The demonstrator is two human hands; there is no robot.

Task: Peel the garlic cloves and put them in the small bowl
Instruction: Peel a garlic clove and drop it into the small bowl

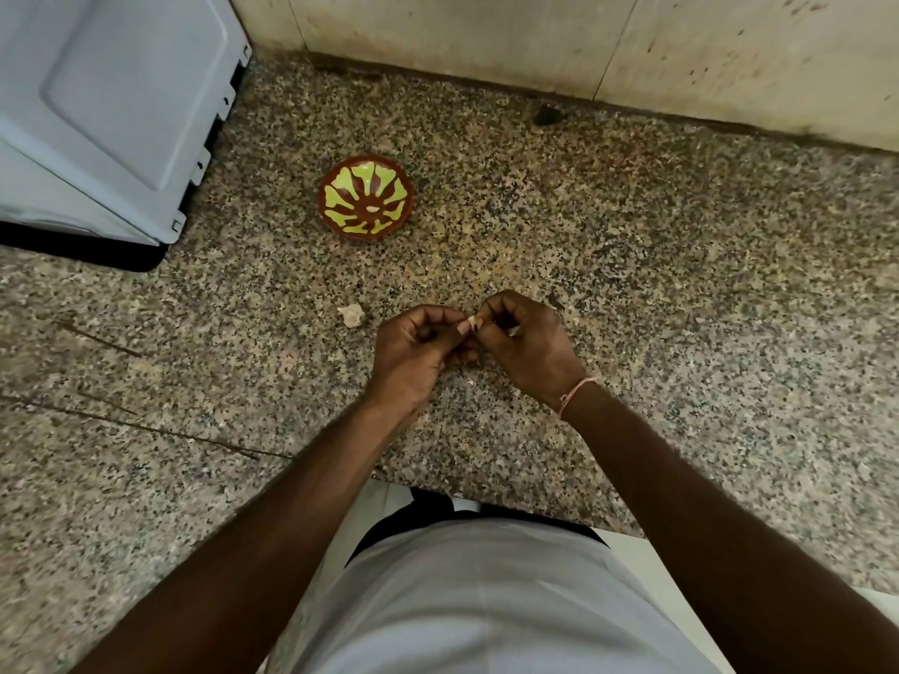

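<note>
Hands meet near centre: left hand (pixel 418 350) and right hand (pixel 525 347) both pinch clove (pixel 471 322). Bowl (pixel 366 199) far, holds one clove. Peel scrap (pixel 351 314) left of hands.

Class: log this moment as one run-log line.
left hand: pinching garlic clove | right hand: peeling it | small bowl: one piece inside

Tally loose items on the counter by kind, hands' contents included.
Small bowl: 1
Pale piece lying in the bowl: 1
Garlic clove pinched between left hand and right hand: 1
Garlic piece on counter: 1
Total: 4
</note>
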